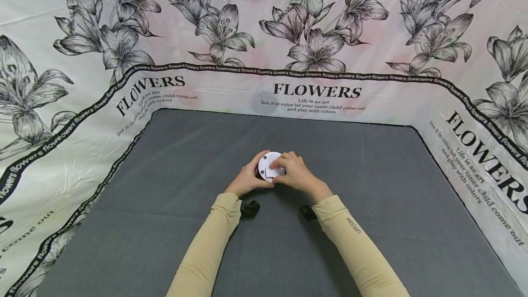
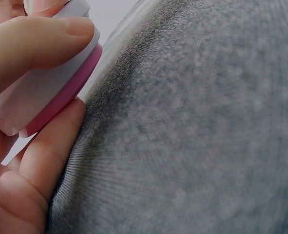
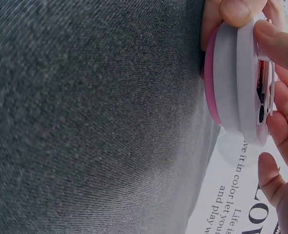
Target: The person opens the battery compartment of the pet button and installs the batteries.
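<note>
A round white device (image 1: 267,156) with a perforated face and dark round spots is held up over the grey cloth. Its other side has a pink rim (image 2: 66,95). My left hand (image 1: 247,177) grips it by the edge, thumb (image 2: 51,41) on the white side and fingers behind the pink. My right hand (image 1: 298,174) pinches a white rectangular cover (image 1: 270,173) on the perforated face. In the right wrist view the cover stands slightly raised, and a dark and reddish interior (image 3: 261,92) shows in the gap.
A grey cloth (image 1: 185,233) covers the work surface. White fabric (image 1: 231,90) printed with flowers and lettering rises round its back and sides. Black wrist-worn pieces (image 1: 250,209) stick out beside both sleeves.
</note>
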### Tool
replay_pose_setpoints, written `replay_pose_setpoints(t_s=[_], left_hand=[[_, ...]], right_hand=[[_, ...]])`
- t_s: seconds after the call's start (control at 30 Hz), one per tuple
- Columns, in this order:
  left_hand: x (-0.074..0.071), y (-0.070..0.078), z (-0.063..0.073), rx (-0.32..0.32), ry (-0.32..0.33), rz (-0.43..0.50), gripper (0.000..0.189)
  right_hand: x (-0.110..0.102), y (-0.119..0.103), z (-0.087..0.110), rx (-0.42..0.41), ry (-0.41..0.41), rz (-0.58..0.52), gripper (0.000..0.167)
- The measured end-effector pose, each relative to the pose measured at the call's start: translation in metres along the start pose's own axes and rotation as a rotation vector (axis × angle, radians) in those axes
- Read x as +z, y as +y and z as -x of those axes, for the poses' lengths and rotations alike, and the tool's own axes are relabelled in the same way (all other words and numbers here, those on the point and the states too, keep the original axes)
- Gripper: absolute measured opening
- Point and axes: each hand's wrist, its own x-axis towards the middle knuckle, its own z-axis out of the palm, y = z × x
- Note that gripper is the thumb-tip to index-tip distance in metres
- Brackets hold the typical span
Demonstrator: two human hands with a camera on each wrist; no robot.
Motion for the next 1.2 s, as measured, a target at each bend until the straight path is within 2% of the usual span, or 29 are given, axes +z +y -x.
replay_pose_setpoints(t_s=[0.1,0.33,0.43,0.57,0.8,1.03,1.2], left_hand=[[0.0,0.003,0.001,0.005,-0.006,0.01,0.096],[-0.005,0.029,0.01,0.011,-0.042,0.042,0.094],[-0.005,0.034,0.012,-0.004,-0.053,0.025,0.094],[-0.005,0.03,0.011,0.0,-0.047,0.038,0.094],[-0.001,0.004,0.003,-0.003,-0.011,0.019,0.097],[0.0,0.001,0.002,-0.002,0.001,0.023,0.097],[0.0,0.001,0.001,-0.014,0.007,0.031,0.097]], right_hand=[[0.0,0.0,0.0,0.005,-0.008,0.007,0.029],[0.001,-0.001,0.001,0.007,-0.005,-0.003,0.029],[0.001,-0.002,0.002,0.008,0.0,-0.018,0.029],[0.003,-0.002,0.004,0.011,0.011,-0.033,0.028],[0.006,-0.001,0.006,-0.006,0.03,-0.035,0.028],[0.01,0.001,0.007,-0.005,0.075,-0.034,0.025],[0.013,0.004,0.008,-0.007,0.115,-0.065,0.014]])
